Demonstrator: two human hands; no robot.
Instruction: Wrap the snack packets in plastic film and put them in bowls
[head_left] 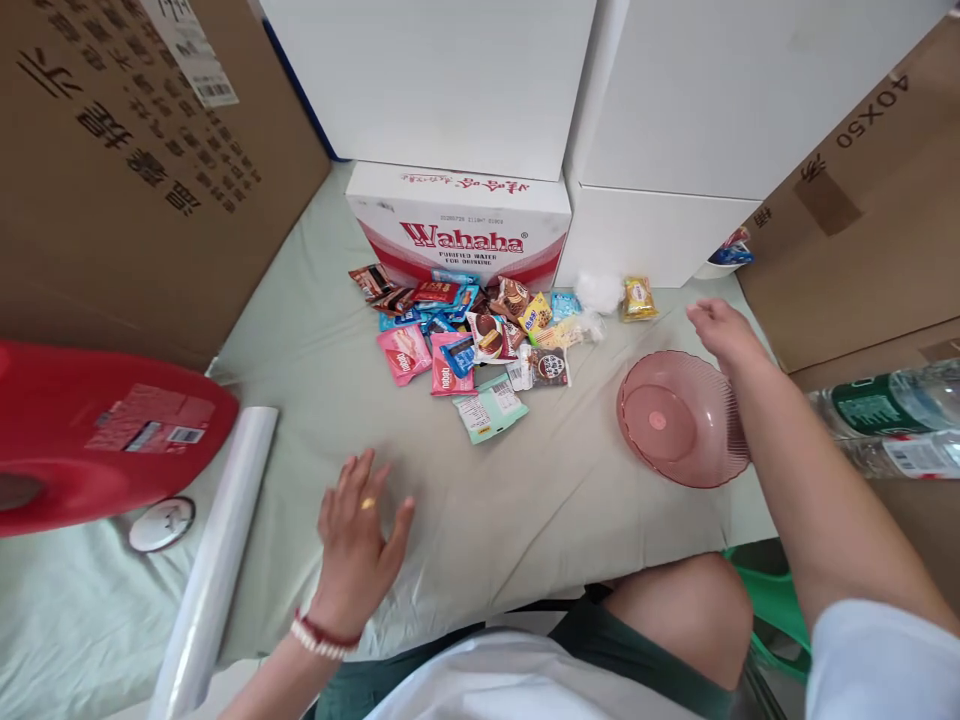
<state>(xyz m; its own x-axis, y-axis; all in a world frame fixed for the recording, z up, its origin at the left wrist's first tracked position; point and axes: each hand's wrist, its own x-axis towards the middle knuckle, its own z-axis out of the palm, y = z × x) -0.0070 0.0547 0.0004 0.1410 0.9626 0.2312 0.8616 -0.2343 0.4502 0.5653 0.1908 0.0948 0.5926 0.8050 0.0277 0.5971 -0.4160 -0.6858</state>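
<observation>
My left hand (pixel 360 540) hovers over the near part of the cloth, fingers spread, holding nothing. It has a ring and a beaded bracelet. Ahead of it lies a pile of wrapped snacks, with a mint-green packet (pixel 491 408), pink wafer packets (pixel 405 353) and a brown-and-white packet (pixel 546 367). My right hand (pixel 721 328) is past the far right rim of a pink ribbed clear bowl (pixel 664 415), which holds nothing. Its fingers look curled together, with no object showing in them. A yellow wrapped snack (pixel 639 299) lies to its left, apart from it.
A Wahaba-like "Wahaha" water carton (pixel 461 225) and white boxes (pixel 435 80) stand behind the snacks. Cardboard (pixel 135 180) rises at left. A red jug (pixel 112 435), round lid (pixel 162 525) and plastic-film roll (pixel 221 560) lie left. Bottles (pixel 885 405) and a white cup (pixel 724 265) are right.
</observation>
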